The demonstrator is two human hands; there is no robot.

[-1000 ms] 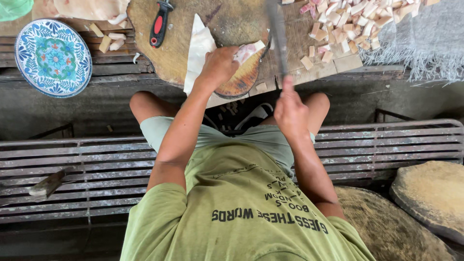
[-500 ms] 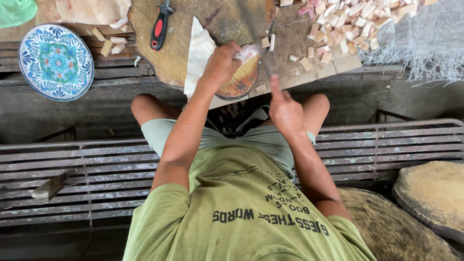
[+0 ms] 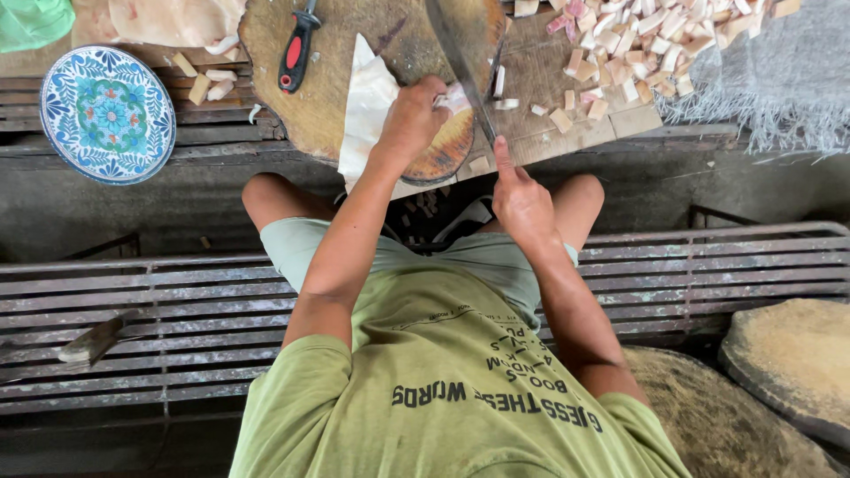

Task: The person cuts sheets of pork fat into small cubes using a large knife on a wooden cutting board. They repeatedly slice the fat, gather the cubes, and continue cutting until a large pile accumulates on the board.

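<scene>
Torso: your olive-green T-shirt (image 3: 443, 389) fills the lower centre; pale green shorts sit above it, both knees bare.
Seat: you sit on a bench of rusted metal slats (image 3: 177, 310), ribbed and worn.
Right hand: your right hand (image 3: 521, 199) is clamped around the handle of a long dark cleaver (image 3: 456, 57), forefinger stretched along its spine; the blade runs up and away from you across the block.
Left hand: your left hand (image 3: 412, 115) is closed, fingers curled down on a small pale, pinkish piece (image 3: 453, 99) just left of the blade.
Work piece: that piece lies on the round wooden chopping block (image 3: 336, 97), at its near right edge, touching the cleaver's side.
Block surface: scarred, stained brown wood; a pale, flat sheet (image 3: 367, 106) lies beneath your left wrist.
Spare tool: a red-and-black handled tool (image 3: 295, 55) lies on the block's far left.
Cut pieces: pale cubes (image 3: 637, 44) are heaped on a flat board to the right.
Plate: a round blue-patterned plate (image 3: 106, 115) sits far left.
Floor: grey concrete shows beyond the bench.
</scene>
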